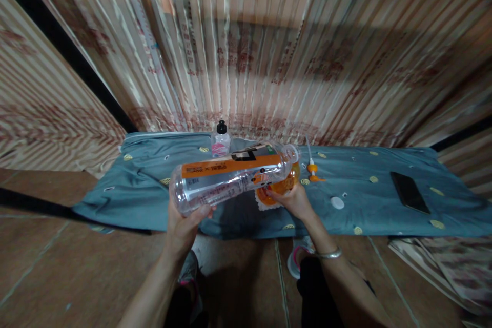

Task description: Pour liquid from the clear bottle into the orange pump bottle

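A large clear bottle (230, 177) with an orange and silver label lies tilted in the air, its neck to the right. My left hand (188, 220) is wrapped round its base end. Under the neck, my right hand (294, 200) holds an orange bottle (282, 187), partly hidden behind the clear one; a white scalloped edge shows below it. An orange pump top (312, 169) with a clear tube lies on the cloth just to the right. Further right is a round white cap (337, 202).
A blue patterned cloth (365, 215) covers the low surface. Behind the clear bottle stands a small bottle (220, 143) with a black top. A black phone (409, 192) lies at the right. Pleated curtains (249, 82) hang behind, and dark poles slant at both sides.
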The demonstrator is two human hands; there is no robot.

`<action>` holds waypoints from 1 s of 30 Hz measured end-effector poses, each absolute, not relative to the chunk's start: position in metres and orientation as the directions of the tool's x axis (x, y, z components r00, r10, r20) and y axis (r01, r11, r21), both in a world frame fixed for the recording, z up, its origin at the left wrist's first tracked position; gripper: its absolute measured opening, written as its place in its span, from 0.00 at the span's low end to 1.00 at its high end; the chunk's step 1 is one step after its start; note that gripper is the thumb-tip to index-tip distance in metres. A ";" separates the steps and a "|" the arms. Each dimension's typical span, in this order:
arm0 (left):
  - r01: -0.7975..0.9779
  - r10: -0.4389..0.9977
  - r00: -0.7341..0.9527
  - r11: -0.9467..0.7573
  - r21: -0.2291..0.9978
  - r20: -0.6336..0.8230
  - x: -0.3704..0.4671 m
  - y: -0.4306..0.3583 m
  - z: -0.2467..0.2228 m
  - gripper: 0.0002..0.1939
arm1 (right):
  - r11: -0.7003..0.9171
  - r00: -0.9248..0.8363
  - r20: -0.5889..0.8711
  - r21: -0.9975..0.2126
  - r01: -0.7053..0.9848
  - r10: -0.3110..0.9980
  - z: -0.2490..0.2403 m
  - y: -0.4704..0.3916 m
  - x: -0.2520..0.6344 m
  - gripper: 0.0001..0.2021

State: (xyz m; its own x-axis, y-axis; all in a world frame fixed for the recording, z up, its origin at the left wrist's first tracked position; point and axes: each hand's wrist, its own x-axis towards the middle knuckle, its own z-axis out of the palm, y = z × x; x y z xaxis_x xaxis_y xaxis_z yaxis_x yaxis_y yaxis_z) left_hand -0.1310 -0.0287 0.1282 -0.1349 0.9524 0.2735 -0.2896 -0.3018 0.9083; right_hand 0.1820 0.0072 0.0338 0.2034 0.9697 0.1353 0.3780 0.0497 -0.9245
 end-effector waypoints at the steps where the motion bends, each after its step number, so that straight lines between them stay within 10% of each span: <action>1: -0.293 0.953 -0.134 -0.300 0.908 0.271 -0.131 -0.029 0.128 0.49 | 0.051 0.201 0.136 -0.924 0.379 0.970 0.034 0.007 0.182 0.30; 30: -0.315 0.956 -0.127 -0.291 0.903 0.264 -0.136 -0.029 0.115 0.52 | 0.044 0.207 0.145 -0.904 0.424 0.967 0.028 0.008 0.183 0.32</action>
